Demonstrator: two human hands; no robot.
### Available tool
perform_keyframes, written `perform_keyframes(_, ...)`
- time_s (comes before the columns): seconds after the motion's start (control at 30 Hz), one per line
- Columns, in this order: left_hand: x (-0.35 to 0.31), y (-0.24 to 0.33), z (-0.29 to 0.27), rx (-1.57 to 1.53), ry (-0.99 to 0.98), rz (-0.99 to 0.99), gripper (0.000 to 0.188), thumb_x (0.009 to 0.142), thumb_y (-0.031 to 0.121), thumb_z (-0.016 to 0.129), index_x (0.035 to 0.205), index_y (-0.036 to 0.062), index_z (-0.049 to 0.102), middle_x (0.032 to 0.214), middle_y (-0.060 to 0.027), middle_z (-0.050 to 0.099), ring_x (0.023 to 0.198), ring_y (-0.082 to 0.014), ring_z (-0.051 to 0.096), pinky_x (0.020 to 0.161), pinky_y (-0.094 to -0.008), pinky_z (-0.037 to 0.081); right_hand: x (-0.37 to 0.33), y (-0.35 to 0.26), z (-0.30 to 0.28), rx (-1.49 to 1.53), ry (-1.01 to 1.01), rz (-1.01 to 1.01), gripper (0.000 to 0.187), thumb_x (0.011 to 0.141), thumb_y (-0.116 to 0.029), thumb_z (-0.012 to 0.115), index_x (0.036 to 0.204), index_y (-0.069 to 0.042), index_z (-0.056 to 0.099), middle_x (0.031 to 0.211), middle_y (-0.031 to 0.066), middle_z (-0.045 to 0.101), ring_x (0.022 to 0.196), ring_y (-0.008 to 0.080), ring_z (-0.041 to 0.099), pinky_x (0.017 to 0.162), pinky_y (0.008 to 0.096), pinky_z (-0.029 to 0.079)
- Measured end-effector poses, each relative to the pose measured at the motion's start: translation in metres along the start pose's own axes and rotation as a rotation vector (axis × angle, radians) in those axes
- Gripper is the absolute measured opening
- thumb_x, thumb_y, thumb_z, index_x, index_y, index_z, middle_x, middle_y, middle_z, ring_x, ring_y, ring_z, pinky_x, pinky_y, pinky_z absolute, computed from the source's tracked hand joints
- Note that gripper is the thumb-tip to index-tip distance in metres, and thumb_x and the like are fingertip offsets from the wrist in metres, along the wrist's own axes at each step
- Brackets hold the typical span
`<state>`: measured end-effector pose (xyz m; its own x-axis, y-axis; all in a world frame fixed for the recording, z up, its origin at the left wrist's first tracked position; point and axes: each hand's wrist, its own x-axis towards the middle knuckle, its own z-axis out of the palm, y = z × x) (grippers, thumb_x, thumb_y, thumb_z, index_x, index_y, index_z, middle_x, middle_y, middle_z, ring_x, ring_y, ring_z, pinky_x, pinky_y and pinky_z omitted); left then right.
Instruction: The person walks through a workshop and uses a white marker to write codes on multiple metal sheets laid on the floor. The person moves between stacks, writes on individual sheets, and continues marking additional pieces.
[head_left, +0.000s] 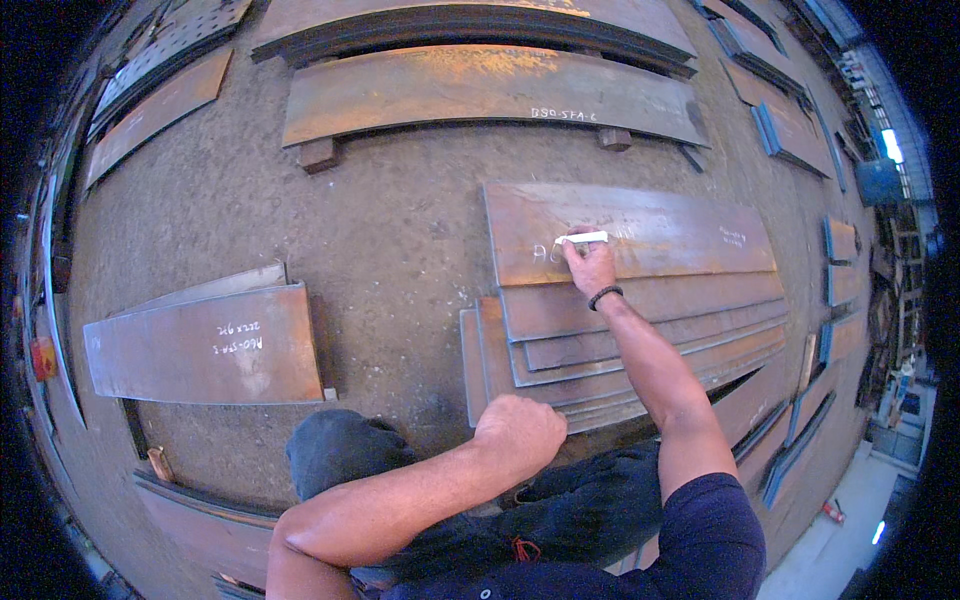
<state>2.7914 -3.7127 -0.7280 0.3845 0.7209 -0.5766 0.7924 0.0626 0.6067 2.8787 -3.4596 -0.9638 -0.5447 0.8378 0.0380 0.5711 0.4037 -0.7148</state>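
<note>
My right hand [590, 264] reaches forward and holds a white chalk stick [582, 238] against the top rusty steel plate [680, 225] of a stack. Pale chalk marks show on the plate just left of the chalk. A black band sits on that wrist. My left hand [518, 430] is closed in a fist and rests on my dark-trousered knee, near the stack's near left corner. It holds nothing that I can see.
Stacked rusty plates [640, 350] lie under the marked one. Another plate with chalk marks [205, 345] lies at left, long curved plates [480, 90] on blocks at the back, more plates at right. Gritty floor [400, 240] lies between them.
</note>
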Motion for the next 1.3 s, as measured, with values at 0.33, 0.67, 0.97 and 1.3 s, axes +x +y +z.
perform_keyframes(0.33, -0.002, 0.000, 0.001, 0.003, 0.013, 0.000, 0.020, 0.089, 0.014, 0.055, 0.103, 0.0062, 0.068, 0.089, -0.0150, 0.072, 0.084, -0.0324, 0.072, 0.067, -0.0466, 0.059, 0.008, -0.003, -0.009, -0.046, -0.028, 0.019, 0.031, 0.083, -0.030, 0.071, 0.099, -0.003, 0.070, 0.090, 0.0180, 0.071, 0.086, 0.0333, 0.068, 0.076, 0.0417, 0.052)
perform_keyframes(0.67, 0.000, -0.001, 0.001, 0.015, -0.003, 0.004, 0.021, 0.090, 0.014, 0.054, 0.105, 0.0064, 0.067, 0.090, -0.0152, 0.073, 0.084, -0.0325, 0.072, 0.066, -0.0463, 0.059, 0.007, -0.002, 0.000, 0.119, 0.075, 0.060, 0.033, 0.083, -0.029, 0.070, 0.100, -0.001, 0.069, 0.090, 0.0190, 0.071, 0.086, 0.0312, 0.069, 0.075, 0.0398, 0.053)
perform_keyframes(0.97, 0.000, -0.003, 0.002, 0.026, -0.008, 0.003, 0.023, 0.092, 0.016, 0.053, 0.107, 0.0066, 0.068, 0.090, -0.0147, 0.073, 0.084, -0.0317, 0.072, 0.066, -0.0461, 0.059, 0.013, -0.001, 0.000, -0.149, -0.029, 0.056, 0.042, 0.082, -0.037, 0.069, 0.088, 0.004, 0.068, 0.084, 0.0249, 0.068, 0.082, 0.0393, 0.067, 0.073, 0.0457, 0.052)
perform_keyframes(1.3, -0.003, -0.002, -0.003, 0.010, -0.003, -0.021, 0.021, 0.089, 0.014, 0.055, 0.101, 0.0069, 0.070, 0.095, -0.0127, 0.073, 0.089, -0.0273, 0.072, 0.070, -0.0411, 0.058, 0.014, 0.009, 0.003, -0.145, -0.076, 0.064, 0.048, 0.083, -0.042, 0.069, 0.085, 0.006, 0.066, 0.083, 0.0273, 0.067, 0.080, 0.0408, 0.066, 0.071, 0.0473, 0.051)
